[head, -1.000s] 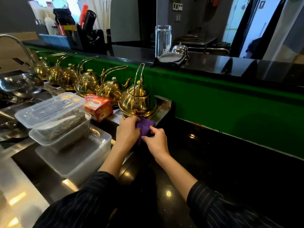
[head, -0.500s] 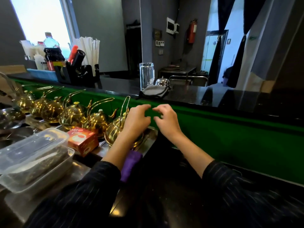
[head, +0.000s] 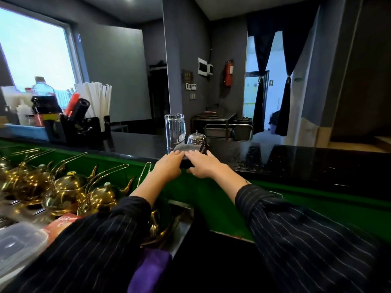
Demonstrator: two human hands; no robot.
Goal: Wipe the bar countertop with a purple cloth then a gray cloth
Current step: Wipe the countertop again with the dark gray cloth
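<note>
The folded gray cloth (head: pixel 184 148) lies on the raised black bar countertop (head: pixel 296 159), just in front of a glass and a bell. My left hand (head: pixel 169 164) and my right hand (head: pixel 203 163) both rest on the cloth's near edge, fingers flat over it and thumbs under its front. The purple cloth (head: pixel 151 269) hangs over the edge of the lower steel counter, below my left sleeve, with neither hand on it.
A tall clear glass (head: pixel 174 130) and a chrome call bell (head: pixel 196 140) stand right behind the gray cloth. Several gold teapots (head: pixel 67 191) line the lower shelf at left. A black holder with straws (head: pixel 80 125) sits on the bar further left. Plastic containers (head: pixel 19 244) are at bottom left.
Both hands let go of the purple cloth on the lower counter, rose and reached forward onto the gray cloth on the upper bar. The view tilted up.
</note>
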